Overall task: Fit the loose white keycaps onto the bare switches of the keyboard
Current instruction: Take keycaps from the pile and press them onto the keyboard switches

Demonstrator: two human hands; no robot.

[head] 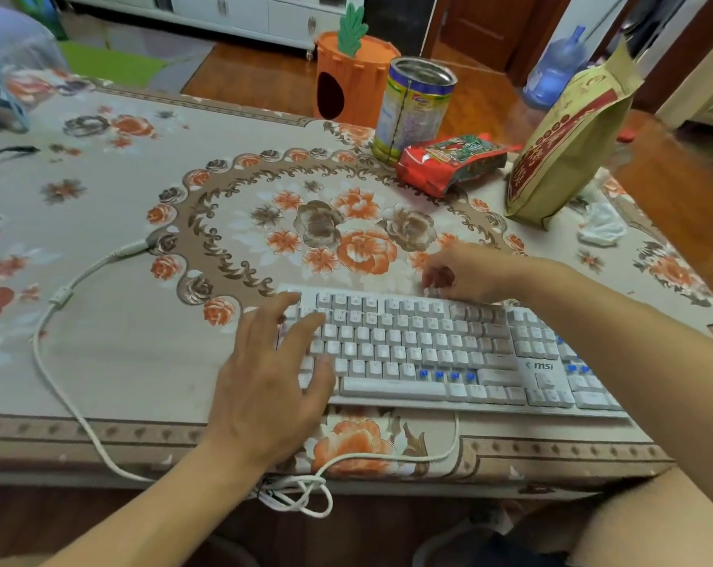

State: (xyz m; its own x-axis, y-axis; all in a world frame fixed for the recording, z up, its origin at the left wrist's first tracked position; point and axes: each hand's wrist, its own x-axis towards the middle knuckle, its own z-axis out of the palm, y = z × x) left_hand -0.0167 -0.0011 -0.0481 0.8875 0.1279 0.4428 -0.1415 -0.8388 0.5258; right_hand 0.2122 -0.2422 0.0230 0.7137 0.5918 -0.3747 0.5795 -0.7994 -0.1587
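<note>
Floral plastic tablecloth [101, 223], beige with orange and brown roses, covers a table in a room with a wooden floor.

White full-size mechanical keyboard [428, 354]: lies flat at the near edge of the table, right of centre, logo visible near its right section. Most switches carry white keycaps. Four bare blue switches [447, 376] stand in a row in the bottom letter row, just above the right end of the space bar; further blue switches [577, 368] show on the far-right block, beside the right forearm.

White cable [60, 304]: curves across the left of the cloth, drops over the near table edge and loops below it.

Left hand [273, 382]: fingers spread and straight, lying over the left end of the keyboard, holding nothing.

Right hand [469, 276]: at the far edge of the keyboard, above the top key row, fingers curled downward. Small white piece, apparently a loose white keycap [430, 291], shows at the fingertips; blur leaves it unclear whether it is pinched.

Cylindrical metal tin with blue and yellow label [414, 108]: upright at the far edge of the table. Red and green crinkled snack packet [449, 161]: lying just in front of the tin. Tall gold and red paper bag [567, 141]: leaning, right of the packet. Crumpled white wrapper [602, 225]: beside the bag. Orange carrot-shaped felt house [346, 75]: on the floor beyond the table.
</note>
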